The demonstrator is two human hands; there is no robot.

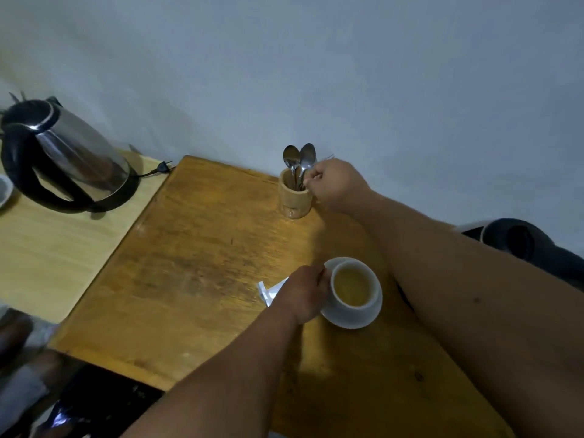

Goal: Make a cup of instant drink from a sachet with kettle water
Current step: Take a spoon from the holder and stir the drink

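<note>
A white cup (354,287) holding yellowish liquid stands on a white saucer (354,320) on the brown wooden table (196,267). My left hand (301,294) grips the cup's left side. A torn white sachet (268,290) lies just left of that hand, partly hidden by it. My right hand (336,184) is at the wooden holder (293,197) near the wall, fingers closed on a spoon handle among the spoons (300,159) standing in it. The steel kettle (68,156) with a black handle sits on its base at far left.
The kettle stands on a paler, lower table (47,257), its plug (162,166) lying loose by the wall. A white dish edge (3,191) shows at far left. A dark rounded object (524,245) sits at the right, dark clutter at bottom left.
</note>
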